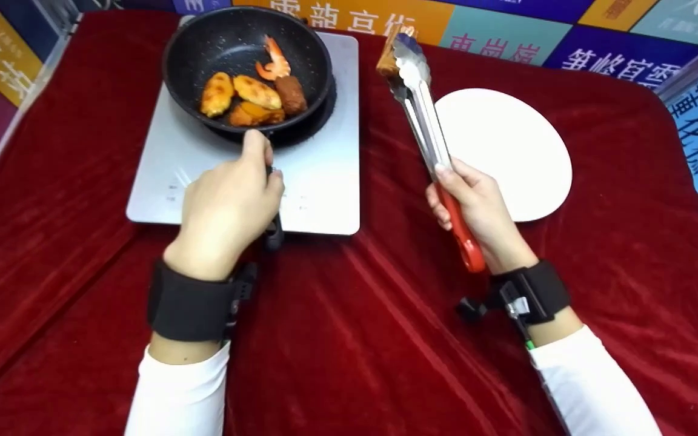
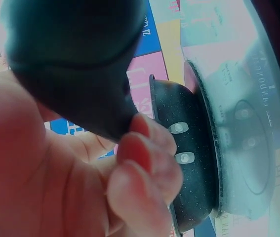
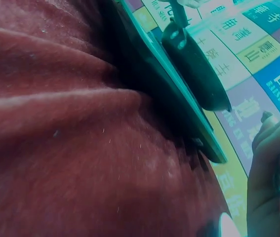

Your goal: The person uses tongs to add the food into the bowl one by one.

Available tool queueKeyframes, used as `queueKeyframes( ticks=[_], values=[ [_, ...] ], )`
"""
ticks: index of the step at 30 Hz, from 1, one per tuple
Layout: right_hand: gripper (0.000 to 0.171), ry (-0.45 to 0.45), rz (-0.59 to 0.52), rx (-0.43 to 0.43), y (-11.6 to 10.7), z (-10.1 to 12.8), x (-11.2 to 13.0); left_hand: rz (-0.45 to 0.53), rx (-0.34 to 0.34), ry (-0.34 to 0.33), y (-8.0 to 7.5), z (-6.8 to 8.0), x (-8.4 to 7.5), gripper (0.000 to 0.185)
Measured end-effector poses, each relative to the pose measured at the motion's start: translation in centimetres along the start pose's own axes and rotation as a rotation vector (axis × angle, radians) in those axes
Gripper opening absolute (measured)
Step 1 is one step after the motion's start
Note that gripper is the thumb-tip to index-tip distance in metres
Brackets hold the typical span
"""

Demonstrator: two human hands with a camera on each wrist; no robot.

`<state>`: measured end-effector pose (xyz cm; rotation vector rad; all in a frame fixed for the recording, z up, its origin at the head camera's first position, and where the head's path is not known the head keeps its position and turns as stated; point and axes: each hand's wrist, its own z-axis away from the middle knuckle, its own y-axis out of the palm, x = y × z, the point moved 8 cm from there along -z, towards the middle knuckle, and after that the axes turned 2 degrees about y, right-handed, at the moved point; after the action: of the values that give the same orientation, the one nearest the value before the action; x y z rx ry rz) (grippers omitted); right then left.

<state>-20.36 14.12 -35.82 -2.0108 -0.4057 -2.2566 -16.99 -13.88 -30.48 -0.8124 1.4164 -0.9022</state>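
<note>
My left hand [image 1: 231, 194] grips the black handle [image 1: 273, 233] of a frying pan [image 1: 228, 45] at the left of the head view. Inside the pan lie a shrimp [image 1: 276, 60], two browned yellow pieces that look like chicken wings [image 1: 256, 92], a dark brown piece [image 1: 291, 95] and an orange-brown piece [image 1: 255, 114]. In the left wrist view, fingers [image 2: 144, 153] curl around the handle. My right hand [image 1: 476, 200] holds metal tongs [image 1: 428, 121] by their red grip, over the left edge of a white plate [image 1: 512, 151]. A brown food piece [image 1: 387, 60], partly hidden, is between the tong tips.
Under the pan is a silver induction cooker [image 1: 331, 188]. A dark red cloth [image 1: 349, 339] covers the table. Colourful panels with characters [image 1: 500, 42] stand along the back and both sides. Black bands with cameras [image 1: 194, 303] wrap both wrists.
</note>
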Motion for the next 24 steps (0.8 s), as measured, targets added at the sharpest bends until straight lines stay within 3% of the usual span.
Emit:
queueKeyframes(
  ticks=[16, 24],
  values=[
    [0.042, -0.099, 0.187, 0.026, 6.5, -4.5, 2.4, -0.010, -0.001, -0.006, 0.2, -0.2, -0.1, 0.018],
    [0.040, -0.122, 0.429, 0.016, 9.3, -5.3, 4.7, 0.002, -0.002, -0.010, -0.1, 0.0, 0.2, 0.017]
  ],
)
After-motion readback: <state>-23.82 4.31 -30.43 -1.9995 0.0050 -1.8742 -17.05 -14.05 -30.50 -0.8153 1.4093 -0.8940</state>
